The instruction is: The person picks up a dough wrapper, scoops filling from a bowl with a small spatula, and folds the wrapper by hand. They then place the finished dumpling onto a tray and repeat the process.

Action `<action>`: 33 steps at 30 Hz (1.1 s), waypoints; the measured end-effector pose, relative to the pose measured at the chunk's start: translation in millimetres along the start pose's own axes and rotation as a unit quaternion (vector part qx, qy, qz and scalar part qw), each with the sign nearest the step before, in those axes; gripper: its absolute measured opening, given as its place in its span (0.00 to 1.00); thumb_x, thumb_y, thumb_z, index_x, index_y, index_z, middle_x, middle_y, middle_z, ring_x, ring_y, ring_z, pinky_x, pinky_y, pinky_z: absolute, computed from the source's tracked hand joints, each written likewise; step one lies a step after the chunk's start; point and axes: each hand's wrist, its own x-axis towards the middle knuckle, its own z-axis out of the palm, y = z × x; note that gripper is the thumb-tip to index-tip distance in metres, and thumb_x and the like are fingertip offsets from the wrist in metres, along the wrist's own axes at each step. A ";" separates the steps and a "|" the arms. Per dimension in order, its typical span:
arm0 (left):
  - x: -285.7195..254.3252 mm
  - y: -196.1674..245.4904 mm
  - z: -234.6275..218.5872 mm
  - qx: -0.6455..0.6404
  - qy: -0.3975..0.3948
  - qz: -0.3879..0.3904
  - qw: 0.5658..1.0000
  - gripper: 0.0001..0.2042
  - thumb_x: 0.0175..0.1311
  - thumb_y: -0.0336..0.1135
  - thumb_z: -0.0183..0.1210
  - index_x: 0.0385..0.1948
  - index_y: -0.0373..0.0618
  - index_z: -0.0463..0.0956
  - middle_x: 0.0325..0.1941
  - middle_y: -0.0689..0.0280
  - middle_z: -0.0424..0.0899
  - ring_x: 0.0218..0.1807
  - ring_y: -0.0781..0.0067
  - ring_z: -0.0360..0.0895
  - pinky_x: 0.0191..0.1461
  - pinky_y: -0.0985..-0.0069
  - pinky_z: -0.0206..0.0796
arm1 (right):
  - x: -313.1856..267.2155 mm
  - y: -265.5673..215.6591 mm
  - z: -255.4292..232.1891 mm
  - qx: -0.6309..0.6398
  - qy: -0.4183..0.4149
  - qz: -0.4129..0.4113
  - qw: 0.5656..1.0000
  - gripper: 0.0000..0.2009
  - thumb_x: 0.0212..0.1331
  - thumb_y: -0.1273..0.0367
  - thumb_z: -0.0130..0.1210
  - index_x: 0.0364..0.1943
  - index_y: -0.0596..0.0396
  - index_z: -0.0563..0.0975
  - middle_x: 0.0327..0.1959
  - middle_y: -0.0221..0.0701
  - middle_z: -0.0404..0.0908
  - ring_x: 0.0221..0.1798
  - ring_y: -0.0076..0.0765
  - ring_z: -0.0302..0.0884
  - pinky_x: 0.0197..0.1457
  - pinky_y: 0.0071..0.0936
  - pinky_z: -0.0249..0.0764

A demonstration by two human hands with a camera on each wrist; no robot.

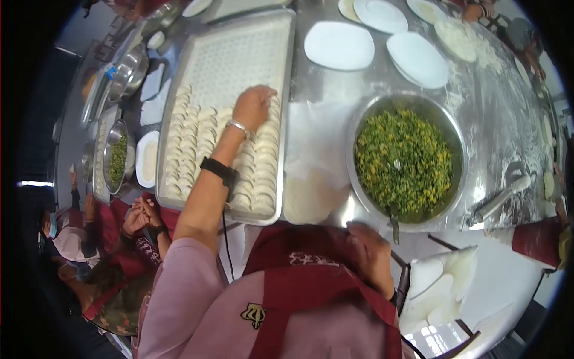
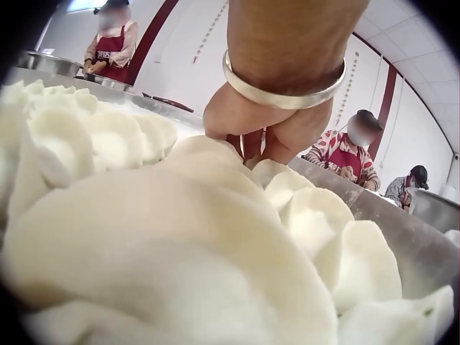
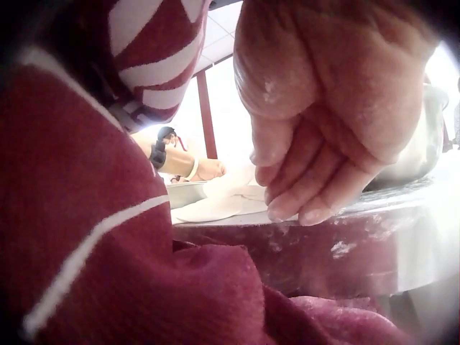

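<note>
Pinching a pale crescent dumpling at the far end of the rightmost row, my left hand (image 1: 254,107) reaches over the metal tray (image 1: 239,60). Its fingertips sit low between neighbouring dumplings (image 2: 316,215), which partly hide them in the left wrist view. Several rows of dumplings (image 1: 188,149) fill the near part of the tray. My right hand (image 1: 373,254) hangs at the table's front edge, holding nothing, with loosely bent, floury fingers (image 3: 316,162). Just beyond it lie round dough wrappers (image 1: 311,194). A steel bowl (image 1: 457,158) of chopped green and yellow filling (image 1: 403,158) stands to the right.
A spoon handle (image 1: 394,224) sticks out over the bowl's near rim. White plates (image 1: 339,45) stand at the back. On the floured right side lies a rolling pin (image 1: 505,196). Another person's hands (image 1: 143,215) are close at the left, near a smaller bowl of filling (image 1: 118,158).
</note>
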 end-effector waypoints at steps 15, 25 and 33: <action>-76.9 117.8 -71.3 -0.017 0.083 0.033 0.996 0.15 0.56 0.23 0.57 0.46 0.38 0.80 0.53 0.52 0.82 0.56 0.49 0.77 0.60 0.63 0.70 | 28.4 -0.1 40.4 -0.021 0.037 -0.101 0.994 0.10 0.55 0.74 0.60 0.42 0.57 0.81 0.40 0.41 0.85 0.41 0.49 0.83 0.43 0.37 0.78; -156.6 167.4 -27.7 -0.083 -0.023 0.111 0.990 0.15 0.55 0.23 0.56 0.45 0.38 0.79 0.49 0.56 0.83 0.53 0.52 0.79 0.55 0.63 0.73 | 62.0 -19.6 74.3 0.067 0.068 0.068 0.993 0.06 0.60 0.70 0.57 0.35 0.57 0.83 0.24 0.37 0.84 0.26 0.38 0.83 0.32 0.31 0.77; -144.6 180.9 3.5 0.020 -0.012 0.111 0.994 0.17 0.56 0.24 0.55 0.49 0.40 0.76 0.53 0.57 0.78 0.54 0.54 0.76 0.56 0.64 0.71 | 10.2 -16.6 44.3 0.116 0.061 0.090 0.987 0.09 0.60 0.72 0.56 0.41 0.60 0.83 0.27 0.34 0.86 0.28 0.28 0.85 0.35 0.25 0.79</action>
